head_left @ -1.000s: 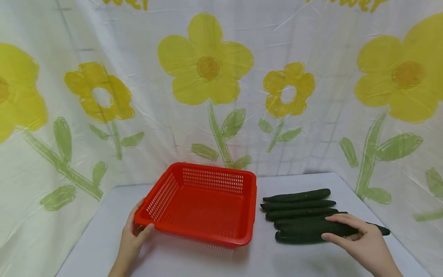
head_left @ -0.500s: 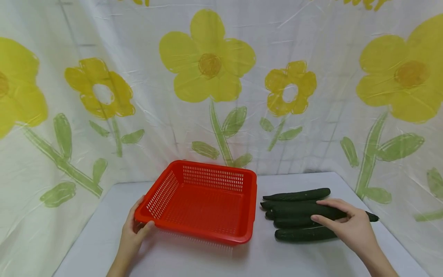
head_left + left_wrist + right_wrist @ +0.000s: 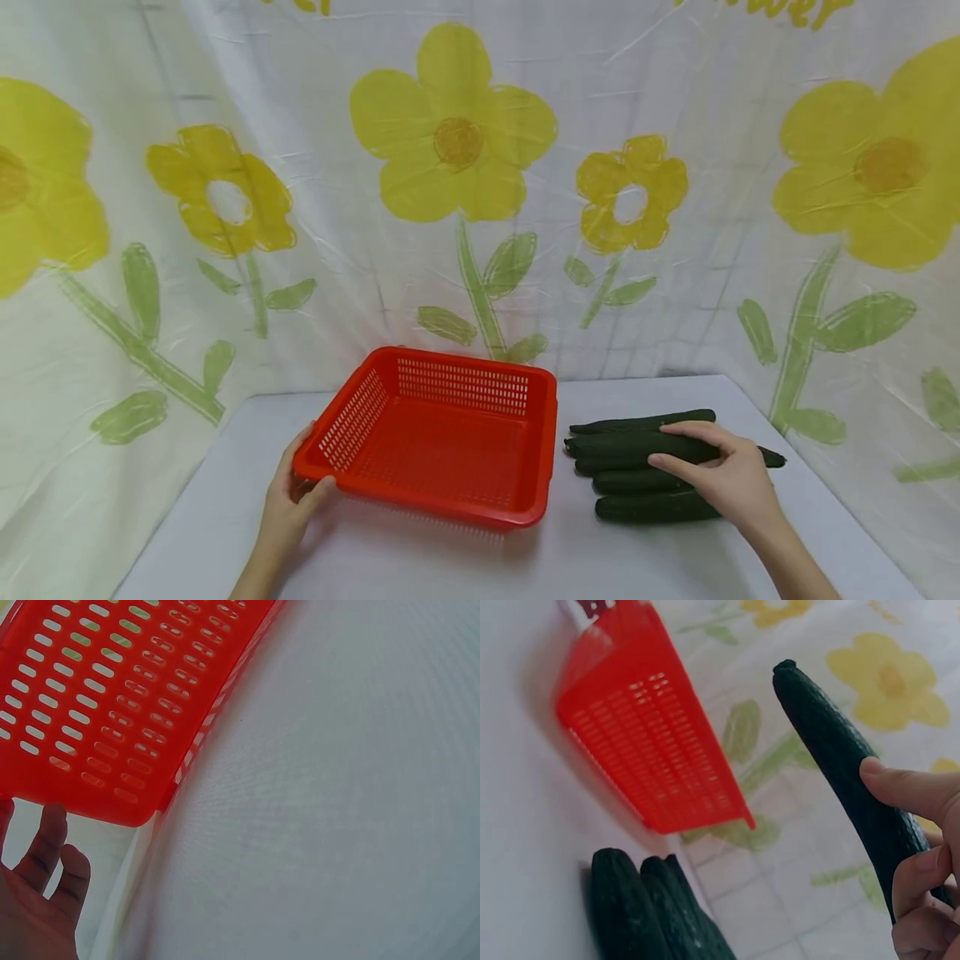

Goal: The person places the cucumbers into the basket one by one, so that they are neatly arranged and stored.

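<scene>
My right hand [image 3: 727, 475] grips a dark green cucumber [image 3: 626, 447], thumb on one side and fingers curled round the other. In the right wrist view this cucumber [image 3: 840, 754] is lifted, its stem end pointing toward the basket's side. Beneath it in the head view, several more cucumbers [image 3: 652, 507] lie roughly parallel on the table. At the left, my left hand [image 3: 294, 496] holds the near left corner of a red plastic basket [image 3: 438, 502], thumb at the front rim. Slotted walls surround the basket's bare bottom. The left wrist view shows fingers [image 3: 52, 825] by the basket's lower edge.
A white-covered table [image 3: 585, 558] carries the basket and the cucumbers. Behind and around it hangs a white curtain [image 3: 675, 333] printed with yellow flowers. The basket's right wall stands close to the cucumbers' left ends.
My right hand has carried the held cucumber left and away from me, from over the nearest cucumbers to over the farther ones. The left hand and the basket stay in place.
</scene>
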A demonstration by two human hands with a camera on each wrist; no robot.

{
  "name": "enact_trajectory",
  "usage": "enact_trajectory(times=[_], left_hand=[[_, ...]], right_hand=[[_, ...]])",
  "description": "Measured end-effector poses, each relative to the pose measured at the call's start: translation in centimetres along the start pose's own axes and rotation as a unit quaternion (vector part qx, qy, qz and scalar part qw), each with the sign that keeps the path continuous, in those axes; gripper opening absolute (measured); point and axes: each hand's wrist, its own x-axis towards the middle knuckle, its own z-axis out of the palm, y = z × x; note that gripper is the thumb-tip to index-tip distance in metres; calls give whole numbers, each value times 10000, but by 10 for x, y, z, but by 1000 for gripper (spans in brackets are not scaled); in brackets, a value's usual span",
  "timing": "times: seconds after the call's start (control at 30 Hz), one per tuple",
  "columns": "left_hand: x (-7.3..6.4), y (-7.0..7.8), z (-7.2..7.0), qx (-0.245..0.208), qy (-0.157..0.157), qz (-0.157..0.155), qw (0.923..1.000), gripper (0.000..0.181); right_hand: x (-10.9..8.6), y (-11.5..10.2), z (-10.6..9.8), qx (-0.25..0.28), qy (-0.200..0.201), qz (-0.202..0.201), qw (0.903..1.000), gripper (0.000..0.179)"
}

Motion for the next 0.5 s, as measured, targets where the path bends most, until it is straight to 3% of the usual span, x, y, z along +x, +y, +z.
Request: enact_trajectory(times=[0.5], left_hand=[[-2, 2, 1, 260, 39, 116, 9996, 81]], right_hand=[[20, -5, 30, 88, 55, -302, 9995, 45]])
